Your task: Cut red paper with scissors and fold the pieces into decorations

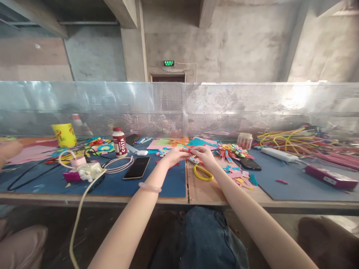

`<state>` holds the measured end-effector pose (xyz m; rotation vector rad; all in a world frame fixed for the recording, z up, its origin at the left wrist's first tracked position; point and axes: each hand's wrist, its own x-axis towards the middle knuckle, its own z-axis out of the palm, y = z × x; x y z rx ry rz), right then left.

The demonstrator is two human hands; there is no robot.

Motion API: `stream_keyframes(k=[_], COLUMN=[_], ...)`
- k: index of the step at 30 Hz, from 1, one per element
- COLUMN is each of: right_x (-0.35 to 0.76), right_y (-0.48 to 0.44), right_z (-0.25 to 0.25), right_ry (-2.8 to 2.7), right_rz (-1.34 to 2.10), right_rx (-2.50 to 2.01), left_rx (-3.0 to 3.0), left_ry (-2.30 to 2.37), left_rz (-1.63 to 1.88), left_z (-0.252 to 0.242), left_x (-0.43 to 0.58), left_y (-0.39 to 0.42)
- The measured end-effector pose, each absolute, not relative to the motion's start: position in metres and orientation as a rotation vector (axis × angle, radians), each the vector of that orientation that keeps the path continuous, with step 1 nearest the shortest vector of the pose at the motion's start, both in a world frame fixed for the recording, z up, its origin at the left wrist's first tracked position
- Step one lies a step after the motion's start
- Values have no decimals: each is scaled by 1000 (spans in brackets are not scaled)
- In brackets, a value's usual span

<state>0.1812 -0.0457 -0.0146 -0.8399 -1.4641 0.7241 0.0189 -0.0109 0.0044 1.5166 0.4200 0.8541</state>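
Above the middle of the table, my left hand and my right hand meet at the fingertips. Between them is a small piece of red paper, pinched from both sides. Scissors with a yellow handle lie just below my right hand, their blades partly hidden behind it. Red paper bits rest on the blue mat under my left hand. A pink-and-blue paper flower lies left of that hand. Colourful paper flowers and cut strips are heaped to the right.
Left of my hands are a black phone, a Costa bottle, a power strip with cables and a yellow roll. Another phone and pipe cleaners lie right. Another person's hand shows far left.
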Motion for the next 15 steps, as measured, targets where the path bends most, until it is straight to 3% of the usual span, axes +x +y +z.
stream_keyframes(k=[15], right_x=[181], right_y=[-49], right_z=[-11], right_ry=[-1387], right_rz=[808], right_rx=[-889], left_rx=[1561], left_ry=[511], left_rz=[887], left_z=[7], left_x=[17], left_y=[-15])
